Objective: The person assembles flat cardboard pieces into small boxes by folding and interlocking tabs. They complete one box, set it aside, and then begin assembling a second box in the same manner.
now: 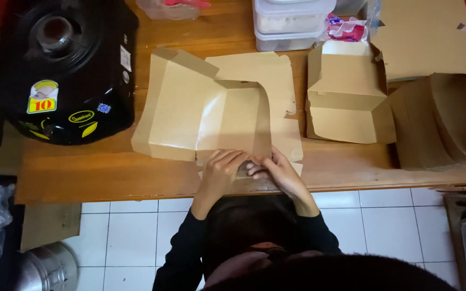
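1. The table is a wooden top whose near edge runs just under both hands; white floor tiles lie beyond it on the person's side.
2. Bare wood shows left of the hands, below the cooker, and in a strip to their right; the far half of the top is crowded.
3. The cooker, black and round-lidded, sits at the far left corner. It bears a yellow-and-red badge sticker, a yellow oval label and a small blue round one on its front.
4. Two stacked clear tubs stand at the far edge, with a pink-and-white packet just to their right.
5. A folded brown box stands open to the right of centre; a stack of flat blanks lies further right.
6. The carton, a half-folded brown blank, lies mid-table with its near flap at the table edge.
7. The left hand and right hand meet on that flap, fingers curled and pinching the card between them.
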